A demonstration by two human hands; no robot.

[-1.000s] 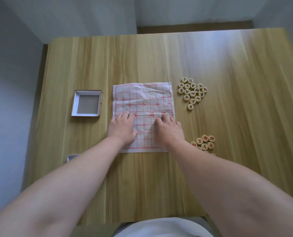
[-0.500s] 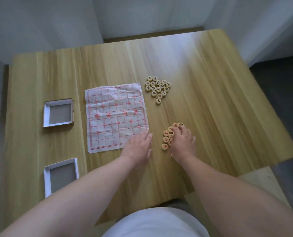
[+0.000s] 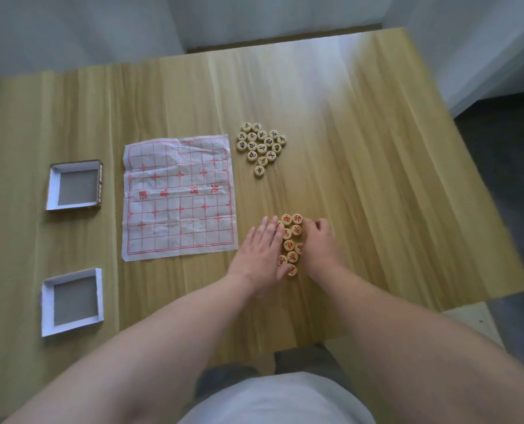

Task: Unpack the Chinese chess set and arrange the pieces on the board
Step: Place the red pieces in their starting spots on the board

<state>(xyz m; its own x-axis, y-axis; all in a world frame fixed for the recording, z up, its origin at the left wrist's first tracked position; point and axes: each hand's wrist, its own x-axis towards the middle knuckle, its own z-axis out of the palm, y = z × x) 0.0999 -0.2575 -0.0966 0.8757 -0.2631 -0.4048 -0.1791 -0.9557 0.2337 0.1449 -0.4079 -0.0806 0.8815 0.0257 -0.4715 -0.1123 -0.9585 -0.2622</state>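
A creased white paper board (image 3: 179, 197) with a red grid lies flat on the wooden table (image 3: 376, 179), with no pieces on it. To its right, near me, a cluster of red-marked wooden pieces (image 3: 291, 238) sits between my hands. My left hand (image 3: 262, 252) lies flat with straight fingers against the cluster's left side. On the cluster's right side my right hand (image 3: 320, 244) rests with curled fingers, partly covering some pieces; whether it pinches one is hidden. A group of black-marked pieces (image 3: 260, 145) lies farther back.
Two open, empty white box halves stand left of the board, one farther (image 3: 74, 185) and one nearer (image 3: 71, 302). The table's right edge and near right corner drop off to a dark floor.
Both hands left the paper board and moved right to the red pieces. My left hand now lies against the cluster's left side. The view shifted right.
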